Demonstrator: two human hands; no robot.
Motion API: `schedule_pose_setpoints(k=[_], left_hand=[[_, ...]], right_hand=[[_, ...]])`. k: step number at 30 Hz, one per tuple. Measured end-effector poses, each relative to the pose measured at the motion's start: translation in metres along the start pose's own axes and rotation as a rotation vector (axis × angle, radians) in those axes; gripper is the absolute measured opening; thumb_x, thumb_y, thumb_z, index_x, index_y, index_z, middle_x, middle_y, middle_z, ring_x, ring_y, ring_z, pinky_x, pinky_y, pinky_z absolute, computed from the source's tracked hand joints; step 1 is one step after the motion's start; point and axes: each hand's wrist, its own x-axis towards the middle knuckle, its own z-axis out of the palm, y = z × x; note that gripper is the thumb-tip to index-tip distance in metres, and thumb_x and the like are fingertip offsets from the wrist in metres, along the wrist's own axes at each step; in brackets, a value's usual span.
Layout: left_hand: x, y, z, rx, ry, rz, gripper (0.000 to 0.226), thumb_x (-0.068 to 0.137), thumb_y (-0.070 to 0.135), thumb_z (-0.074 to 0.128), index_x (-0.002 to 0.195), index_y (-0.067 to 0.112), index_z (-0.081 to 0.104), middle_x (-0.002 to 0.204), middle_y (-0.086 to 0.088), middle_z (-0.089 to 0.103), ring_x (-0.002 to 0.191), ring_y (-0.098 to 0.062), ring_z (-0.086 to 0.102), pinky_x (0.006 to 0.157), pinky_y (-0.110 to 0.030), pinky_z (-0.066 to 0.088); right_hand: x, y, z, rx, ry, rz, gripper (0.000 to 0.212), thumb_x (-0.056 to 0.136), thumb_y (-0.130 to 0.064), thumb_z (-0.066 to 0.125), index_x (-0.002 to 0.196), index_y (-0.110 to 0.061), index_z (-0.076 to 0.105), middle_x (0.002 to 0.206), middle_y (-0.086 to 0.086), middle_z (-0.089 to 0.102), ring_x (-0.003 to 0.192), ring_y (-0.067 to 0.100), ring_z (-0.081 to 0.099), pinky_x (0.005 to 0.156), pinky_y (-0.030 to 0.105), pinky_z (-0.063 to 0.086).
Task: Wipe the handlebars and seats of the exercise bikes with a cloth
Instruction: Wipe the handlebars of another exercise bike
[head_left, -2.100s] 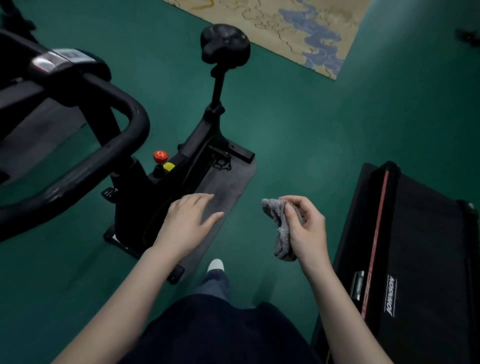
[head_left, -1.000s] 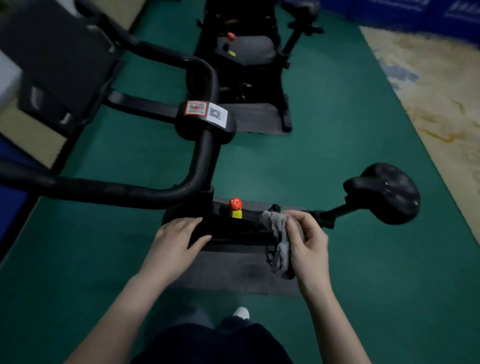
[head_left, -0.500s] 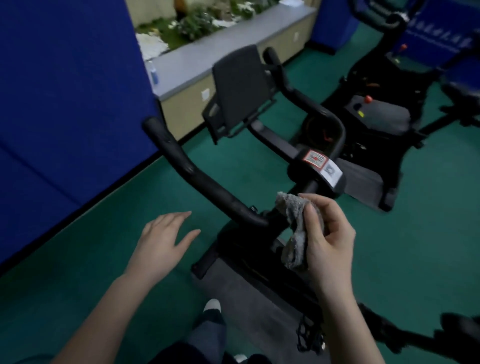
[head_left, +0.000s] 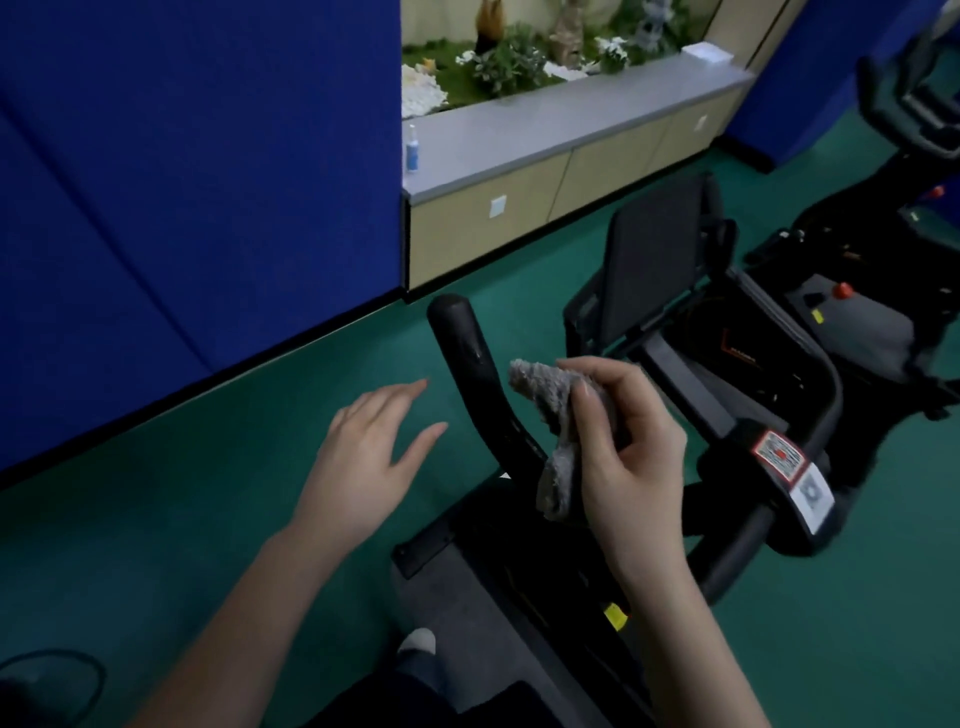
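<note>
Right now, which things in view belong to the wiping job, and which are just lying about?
Job: cloth, held in the right hand; handlebar; left hand, free.
Lying about: bottle on the counter; plants behind it.

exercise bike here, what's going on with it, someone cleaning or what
A person stands over an exercise bike, apparently about to wipe it. Their right hand grips a bunched grey cloth, held up beside the near handlebar arm; whether the cloth touches the bar is unclear. The left hand is open with fingers spread, hovering over the green floor left of the bar and holding nothing. A second bike stands further back on the right.
</note>
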Motion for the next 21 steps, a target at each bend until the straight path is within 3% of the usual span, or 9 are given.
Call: schedule_pose_setpoints(k=[5, 9, 12, 15, 18, 21], left_hand=[[0.012, 0.018, -0.006, -0.319, 0.157, -0.033, 0.055, 0.088, 0.051, 0.047, 0.134, 0.022, 0.049, 0.121, 0.016, 0.056, 0.114, 0.006, 0.05, 0.1, -0.013, 0.037], [0.021, 0.037, -0.001, -0.572, 0.266, -0.129, 0.036, 0.086, 0.022, 0.065, 0.121, 0.022, 0.058, 0.108, 0.011, 0.064, 0.101, 0.0, 0.06, 0.092, -0.019, 0.047], [0.024, 0.049, 0.003, -0.776, 0.315, -0.22, 0.036, 0.084, 0.004, 0.067, 0.106, 0.03, 0.057, 0.097, 0.014, 0.065, 0.087, 0.003, 0.063, 0.082, -0.015, 0.048], [0.025, 0.057, 0.007, -0.941, 0.367, -0.29, 0.035, 0.083, -0.006, 0.064, 0.103, 0.023, 0.057, 0.092, 0.009, 0.065, 0.076, 0.007, 0.063, 0.075, -0.009, 0.047], [0.025, 0.061, 0.009, -0.993, 0.389, -0.307, 0.034, 0.082, -0.009, 0.063, 0.107, 0.014, 0.059, 0.093, 0.005, 0.066, 0.076, 0.005, 0.063, 0.076, -0.01, 0.048], [0.024, 0.062, 0.01, -1.017, 0.41, -0.319, 0.035, 0.082, -0.01, 0.062, 0.108, 0.013, 0.059, 0.093, 0.003, 0.065, 0.075, 0.005, 0.062, 0.078, -0.01, 0.048]], right_hand=[[0.046, -0.014, 0.026, 0.001, -0.086, -0.209, 0.015, 0.097, -0.005, 0.049, 0.101, -0.011, 0.063, 0.09, -0.014, 0.064, 0.082, -0.001, 0.061, 0.072, 0.013, 0.046], [0.084, -0.019, 0.05, 0.023, -0.159, -0.307, 0.017, 0.096, -0.004, 0.049, 0.101, -0.012, 0.063, 0.088, -0.021, 0.061, 0.084, -0.009, 0.059, 0.075, 0.01, 0.043], [0.101, -0.017, 0.062, -0.02, -0.37, -0.269, 0.015, 0.095, -0.005, 0.049, 0.097, -0.01, 0.063, 0.086, -0.013, 0.065, 0.082, -0.003, 0.061, 0.075, 0.016, 0.047], [0.109, -0.012, 0.065, -0.138, -0.592, -0.212, 0.014, 0.096, -0.011, 0.05, 0.091, -0.011, 0.063, 0.081, -0.008, 0.067, 0.074, -0.002, 0.058, 0.07, 0.015, 0.044], [0.108, -0.007, 0.06, -0.15, -0.56, -0.126, 0.015, 0.098, -0.016, 0.049, 0.088, -0.018, 0.06, 0.073, -0.017, 0.061, 0.068, -0.008, 0.053, 0.065, 0.009, 0.039], [0.083, 0.002, 0.051, -0.156, -0.413, -0.104, 0.015, 0.098, -0.014, 0.048, 0.094, -0.02, 0.061, 0.073, -0.02, 0.059, 0.068, -0.012, 0.055, 0.062, 0.004, 0.037]])
